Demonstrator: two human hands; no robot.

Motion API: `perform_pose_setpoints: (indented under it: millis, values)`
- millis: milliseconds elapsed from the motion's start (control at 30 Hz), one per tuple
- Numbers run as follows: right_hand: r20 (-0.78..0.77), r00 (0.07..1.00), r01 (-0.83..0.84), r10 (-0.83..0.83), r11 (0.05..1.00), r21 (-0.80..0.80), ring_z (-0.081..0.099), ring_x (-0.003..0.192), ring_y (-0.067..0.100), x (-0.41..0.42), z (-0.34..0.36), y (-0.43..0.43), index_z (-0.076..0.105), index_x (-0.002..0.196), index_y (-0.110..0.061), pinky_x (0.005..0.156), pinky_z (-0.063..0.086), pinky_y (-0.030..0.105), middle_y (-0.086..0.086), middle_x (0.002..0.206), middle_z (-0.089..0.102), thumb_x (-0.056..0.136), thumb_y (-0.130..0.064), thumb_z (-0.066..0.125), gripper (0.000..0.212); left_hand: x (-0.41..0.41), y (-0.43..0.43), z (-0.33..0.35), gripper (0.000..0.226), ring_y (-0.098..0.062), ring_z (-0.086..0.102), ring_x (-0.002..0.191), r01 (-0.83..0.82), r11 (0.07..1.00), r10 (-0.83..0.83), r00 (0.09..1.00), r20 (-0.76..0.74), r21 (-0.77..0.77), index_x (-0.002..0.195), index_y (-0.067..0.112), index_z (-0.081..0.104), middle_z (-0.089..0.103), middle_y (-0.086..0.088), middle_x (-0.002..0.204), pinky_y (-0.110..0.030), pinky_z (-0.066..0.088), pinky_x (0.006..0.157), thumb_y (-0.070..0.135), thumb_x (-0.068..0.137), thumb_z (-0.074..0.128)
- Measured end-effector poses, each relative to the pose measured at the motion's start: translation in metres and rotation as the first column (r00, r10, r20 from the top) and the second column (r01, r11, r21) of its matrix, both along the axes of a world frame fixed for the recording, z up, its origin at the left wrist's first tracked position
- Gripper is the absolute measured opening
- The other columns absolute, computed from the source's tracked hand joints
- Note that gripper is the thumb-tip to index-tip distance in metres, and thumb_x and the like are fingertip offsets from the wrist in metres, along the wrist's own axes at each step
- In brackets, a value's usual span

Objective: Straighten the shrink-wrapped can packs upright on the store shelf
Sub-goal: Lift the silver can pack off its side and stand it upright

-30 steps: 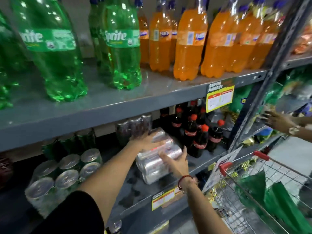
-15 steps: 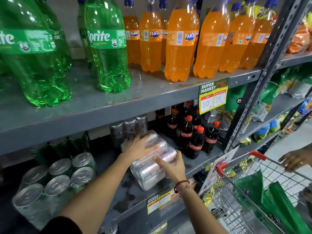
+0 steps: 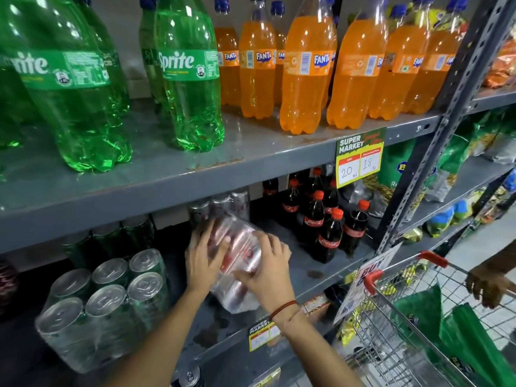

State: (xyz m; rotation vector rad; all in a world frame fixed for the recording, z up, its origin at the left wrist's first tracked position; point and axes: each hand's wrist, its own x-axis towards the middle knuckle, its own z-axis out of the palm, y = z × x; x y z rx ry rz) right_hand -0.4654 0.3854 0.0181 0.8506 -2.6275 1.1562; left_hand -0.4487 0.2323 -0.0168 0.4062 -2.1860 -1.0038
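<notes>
Since a moment ago the view has pushed in closer to the shelves, and both hands have shifted on the silver can pack [image 3: 237,255]: the right hand has moved from its near end up onto its top, and the pack looks a little more on end than before, though still tilted. A second person's hand [image 3: 487,284] now rests at the far rail of the wire shopping cart [image 3: 391,311] on the right.

Nearest, at lower left, a shrink-wrapped green can pack [image 3: 103,300] stands upright on the lower shelf [image 3: 315,277], tops up. Just beyond the two forearms, the left hand [image 3: 202,259] presses flat against the silver can pack's left side, fingers spread, while the right hand [image 3: 265,268], a red thread at its wrist, lies over the top and right side. Together they grip the pack between them. It leans back, its lower end resting on the lower shelf, between the green pack and the cola bottles [image 3: 326,219].

Behind it more silver cans [image 3: 220,203] stand at the back. A yellow price tag [image 3: 358,157] hangs from the upper shelf [image 3: 173,174], which carries green Sprite bottles [image 3: 190,79] at left and orange Fanta bottles [image 3: 307,71] at right.
</notes>
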Motion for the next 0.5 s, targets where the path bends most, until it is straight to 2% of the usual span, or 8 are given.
perform_pose_setpoints:
  millis: [100,233,300,367,400,500]
  values:
    - [-0.133,0.991,-0.004,0.008,1.0,0.031,0.032,0.126,0.021,0.02,-0.008,-0.007,0.031,0.142,-0.023,0.102,0.039,0.032,-0.003,0.138,0.043,0.072,-0.036,0.074,0.084,0.015,-0.004,-0.017,0.091,-0.033,0.039,0.131,-0.027,1.0,0.027,0.999,-0.021,-0.004,0.142,0.007,0.034,0.042,-0.02,0.142,-0.045,0.028,0.11,0.074,0.081,0.023]
    - [-0.152,0.988,-0.032,0.041,0.997,0.063,0.029,0.138,0.027,0.035,-0.018,-0.011,0.032,0.143,-0.018,0.113,0.029,0.044,0.003,0.147,0.041,0.078,-0.032,0.071,0.077,0.021,-0.008,-0.029,0.086,-0.009,0.02,0.136,-0.027,1.0,0.027,1.0,0.011,0.015,0.148,0.015,0.018,0.027,-0.009,0.153,-0.027,0.011,0.11,0.072,0.083,0.015]
    - [-0.197,0.98,-0.001,0.019,0.996,0.09,0.039,0.133,0.03,0.036,-0.016,-0.009,0.042,0.138,-0.016,0.104,0.04,0.049,0.005,0.141,0.049,0.072,-0.033,0.076,0.076,0.018,-0.011,-0.031,0.076,-0.003,0.018,0.134,-0.041,0.997,0.041,0.999,0.009,0.068,0.148,0.016,0.019,0.026,-0.006,0.154,-0.025,0.01,0.11,0.063,0.087,0.019]
    - [-0.366,0.93,0.074,-0.026,0.99,0.116,0.056,0.118,0.027,0.039,-0.016,-0.008,0.054,0.127,-0.017,0.082,0.053,0.043,0.003,0.126,0.061,0.06,-0.037,0.083,0.075,0.016,-0.012,-0.037,0.064,-0.004,0.018,0.136,-0.069,0.972,0.071,0.997,0.001,0.227,0.148,0.02,0.02,0.024,-0.001,0.155,-0.026,0.01,0.112,0.052,0.092,0.022]
    - [-0.454,0.891,0.084,-0.018,0.988,0.126,0.06,0.111,0.024,0.044,-0.02,-0.01,0.057,0.123,-0.019,0.075,0.053,0.038,0.0,0.12,0.065,0.058,-0.039,0.083,0.072,0.017,-0.011,-0.043,0.059,-0.007,0.018,0.14,-0.067,0.938,0.079,0.997,-0.022,0.339,0.148,0.02,0.02,0.022,-0.001,0.156,-0.028,0.011,0.114,0.046,0.095,0.023]
    - [-0.602,0.798,0.054,0.039,0.989,0.136,0.054,0.104,0.018,0.054,-0.037,-0.013,0.052,0.119,-0.022,0.073,0.05,0.033,-0.004,0.112,0.067,0.063,-0.042,0.079,0.065,0.018,-0.002,-0.06,0.046,-0.025,0.021,0.144,0.003,0.776,0.101,0.986,-0.13,0.631,0.145,0.01,0.025,0.025,-0.012,0.155,-0.038,0.015,0.118,0.026,0.102,0.023]
